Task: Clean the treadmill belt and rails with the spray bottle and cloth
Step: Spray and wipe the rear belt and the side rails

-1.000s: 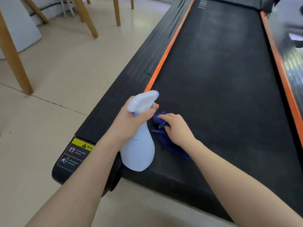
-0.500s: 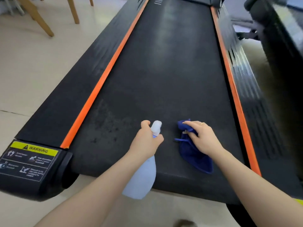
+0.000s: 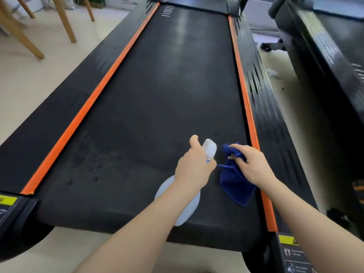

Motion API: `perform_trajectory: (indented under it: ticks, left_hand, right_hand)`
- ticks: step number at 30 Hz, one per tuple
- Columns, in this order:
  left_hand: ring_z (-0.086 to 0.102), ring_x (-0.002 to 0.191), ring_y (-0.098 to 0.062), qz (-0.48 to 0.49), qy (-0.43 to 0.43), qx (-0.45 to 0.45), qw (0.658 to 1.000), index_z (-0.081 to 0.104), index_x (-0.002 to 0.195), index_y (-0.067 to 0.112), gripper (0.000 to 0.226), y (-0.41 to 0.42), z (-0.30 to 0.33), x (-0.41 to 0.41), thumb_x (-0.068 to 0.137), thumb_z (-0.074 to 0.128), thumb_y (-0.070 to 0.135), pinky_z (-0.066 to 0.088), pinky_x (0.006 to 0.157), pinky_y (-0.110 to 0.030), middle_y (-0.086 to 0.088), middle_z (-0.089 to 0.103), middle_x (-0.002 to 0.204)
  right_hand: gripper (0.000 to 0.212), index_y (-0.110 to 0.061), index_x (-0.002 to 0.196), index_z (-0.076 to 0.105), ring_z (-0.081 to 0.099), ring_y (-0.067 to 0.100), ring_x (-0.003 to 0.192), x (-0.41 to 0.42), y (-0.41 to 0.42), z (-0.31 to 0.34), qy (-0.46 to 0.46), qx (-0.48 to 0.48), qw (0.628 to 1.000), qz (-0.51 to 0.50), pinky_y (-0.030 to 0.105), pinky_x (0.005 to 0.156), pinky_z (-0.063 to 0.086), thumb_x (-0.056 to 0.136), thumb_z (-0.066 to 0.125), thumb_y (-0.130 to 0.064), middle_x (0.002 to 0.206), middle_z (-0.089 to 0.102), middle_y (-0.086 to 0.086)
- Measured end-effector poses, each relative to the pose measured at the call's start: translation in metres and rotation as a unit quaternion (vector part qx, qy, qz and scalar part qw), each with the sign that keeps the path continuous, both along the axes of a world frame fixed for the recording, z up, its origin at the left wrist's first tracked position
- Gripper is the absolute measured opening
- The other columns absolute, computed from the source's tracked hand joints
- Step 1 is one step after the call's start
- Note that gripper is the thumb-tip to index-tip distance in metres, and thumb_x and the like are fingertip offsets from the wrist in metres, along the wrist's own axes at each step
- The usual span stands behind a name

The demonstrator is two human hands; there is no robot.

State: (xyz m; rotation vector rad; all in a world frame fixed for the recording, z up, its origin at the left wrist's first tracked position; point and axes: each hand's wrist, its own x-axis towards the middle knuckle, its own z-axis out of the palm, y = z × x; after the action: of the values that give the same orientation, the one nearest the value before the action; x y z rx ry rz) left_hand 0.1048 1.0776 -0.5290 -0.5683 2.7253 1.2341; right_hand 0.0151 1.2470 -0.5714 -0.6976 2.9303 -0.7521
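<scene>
The black treadmill belt (image 3: pixel 167 91) runs away from me between two orange-edged side rails, the left rail (image 3: pixel 65 107) and the right rail (image 3: pixel 264 107). Damp spots mark the belt's near left part. My left hand (image 3: pixel 194 170) grips the neck of a pale spray bottle (image 3: pixel 209 148), nozzle pointing up the belt, body partly hidden under my wrist. Just to its right, my right hand (image 3: pixel 253 166) presses a dark blue cloth (image 3: pixel 235 184) onto the belt close to the right orange stripe.
Wooden chair legs (image 3: pixel 63 20) stand on the beige floor (image 3: pixel 29 79) at the far left. A second dark treadmill (image 3: pixel 331 48) sits to the right across a narrow floor gap. Yellow warning labels (image 3: pixel 286 239) mark the near end caps.
Both hands, with the bottle and the cloth, have shifted from the belt's left edge over to its right side. The bottle now points up the belt.
</scene>
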Motion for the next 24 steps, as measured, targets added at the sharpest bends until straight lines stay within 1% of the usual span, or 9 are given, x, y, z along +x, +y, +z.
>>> perform_trajectory:
  ticks: [4,7,9,11,14,18,20,22,24]
  left_hand:
    - [0.057,0.098,-0.032,0.025,-0.045,-0.001,0.999,0.024,0.133,0.006,0.050,0.012,-0.006,-0.019,0.093,0.048,0.024,0.043,0.072,-0.035,-0.010,0.055,0.112]
    - [0.057,0.094,-0.029,0.057,-0.055,0.044,0.996,0.011,0.145,0.008,0.067,-0.006,-0.009,-0.016,0.091,0.049,0.020,0.046,0.078,-0.035,-0.005,0.053,0.100]
    - [0.053,0.087,-0.022,0.061,-0.035,0.060,0.996,0.003,0.149,0.010,0.074,-0.020,-0.007,-0.012,0.092,0.050,0.020,0.042,0.070,-0.031,0.002,0.051,0.089]
    - [0.050,0.080,-0.017,0.061,-0.004,0.059,0.996,0.006,0.149,0.012,0.072,-0.031,-0.001,-0.006,0.093,0.050,0.019,0.040,0.062,-0.027,0.007,0.049,0.084]
    - [0.053,0.083,-0.021,0.089,0.049,0.037,0.994,0.016,0.145,0.015,0.064,-0.055,0.003,-0.005,0.093,0.053,0.019,0.041,0.067,-0.031,0.004,0.053,0.092]
    - [0.050,0.075,-0.002,0.153,0.085,0.049,0.983,0.039,0.125,0.020,0.039,-0.091,0.000,-0.006,0.090,0.056,0.021,0.036,0.057,-0.016,0.014,0.051,0.090]
    - [0.050,0.078,0.003,0.173,0.091,0.063,0.979,0.043,0.119,0.022,0.034,-0.103,-0.003,-0.004,0.088,0.056,0.021,0.035,0.057,-0.010,0.018,0.050,0.089]
    - [0.051,0.080,0.001,0.195,0.101,0.077,0.972,0.046,0.114,0.020,0.028,-0.113,-0.009,-0.002,0.088,0.057,0.019,0.037,0.060,-0.010,0.016,0.051,0.089]
    - [0.049,0.067,-0.004,0.208,0.109,0.071,0.969,0.046,0.100,0.007,0.020,-0.123,-0.016,0.001,0.086,0.056,0.018,0.033,0.052,-0.011,0.009,0.047,0.079]
  right_hand:
    - [0.034,-0.011,0.122,0.060,0.054,0.028,0.107,-0.003,0.005,-0.014,-0.004,-0.011,1.000,-0.013,0.019,0.085,0.031,0.089,0.053,-0.002,0.114,0.062,0.010]
    - [0.035,-0.009,0.125,0.058,0.052,0.033,0.110,-0.009,0.008,-0.029,-0.011,-0.006,1.000,-0.028,0.028,0.091,0.035,0.091,0.052,-0.004,0.120,0.060,0.013]
    - [0.035,-0.004,0.123,0.058,0.053,0.038,0.107,-0.011,-0.003,-0.035,0.007,-0.003,0.999,-0.032,0.036,0.093,0.039,0.089,0.054,-0.001,0.119,0.060,0.017]
    - [0.032,-0.002,0.112,0.063,0.058,0.043,0.093,-0.004,-0.030,-0.043,0.045,0.014,0.998,0.034,0.044,0.083,0.048,0.080,0.059,0.000,0.109,0.064,0.018]
    - [0.032,-0.009,0.105,0.067,0.063,0.032,0.084,0.012,-0.089,-0.052,0.088,0.040,0.979,0.178,0.037,0.069,0.053,0.073,0.062,-0.008,0.099,0.068,0.006]
    - [0.036,-0.016,0.095,0.069,0.061,0.024,0.074,0.003,-0.146,-0.058,0.113,0.022,0.956,0.270,0.030,0.056,0.048,0.074,0.040,-0.015,0.086,0.067,-0.002]
    - [0.032,-0.013,0.097,0.069,0.060,0.030,0.079,-0.020,-0.162,-0.057,0.105,0.018,0.971,0.215,0.035,0.061,0.048,0.074,0.047,-0.009,0.089,0.067,0.002]
    - [0.030,-0.009,0.098,0.068,0.058,0.036,0.085,-0.040,-0.174,-0.054,0.071,0.011,0.995,0.073,0.039,0.067,0.045,0.073,0.055,-0.001,0.089,0.065,0.007]
    - [0.029,-0.007,0.093,0.069,0.058,0.037,0.078,-0.038,-0.183,-0.054,0.085,-0.002,0.994,0.075,0.039,0.064,0.046,0.069,0.055,0.000,0.083,0.064,0.008]
